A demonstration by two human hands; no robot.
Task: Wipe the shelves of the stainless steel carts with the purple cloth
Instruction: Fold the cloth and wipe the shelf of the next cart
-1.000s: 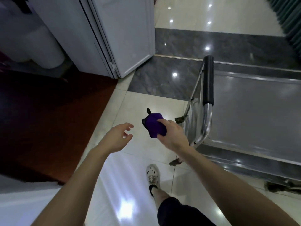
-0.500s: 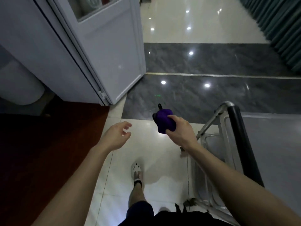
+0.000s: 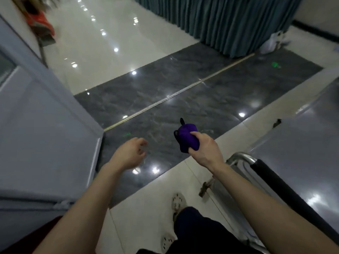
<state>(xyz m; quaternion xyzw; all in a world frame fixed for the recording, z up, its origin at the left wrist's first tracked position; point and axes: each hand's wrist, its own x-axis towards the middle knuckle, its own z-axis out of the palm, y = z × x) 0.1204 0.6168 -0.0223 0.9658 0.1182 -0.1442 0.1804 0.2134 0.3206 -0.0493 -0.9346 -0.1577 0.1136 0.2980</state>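
My right hand (image 3: 205, 150) grips a bunched purple cloth (image 3: 187, 137) in the air above the floor, left of the cart. The stainless steel cart (image 3: 300, 147) fills the right side, its flat top shelf shiny and its black-padded handle (image 3: 275, 182) just right of my right forearm. My left hand (image 3: 129, 154) hangs in the air to the left of the cloth with loosely curled fingers and holds nothing. Neither hand touches the cart.
A white door (image 3: 36, 136) stands at the left. Dark marble floor tiles (image 3: 165, 99) with a metal strip lie ahead, pale tiles beyond. Teal curtains (image 3: 225, 21) hang at the back right. My feet in white clogs (image 3: 178, 201) are on the floor below.
The view has swung up and right as I walk forward past the door; the cart has slid further to the right. My right hand keeps its grip on the cloth.
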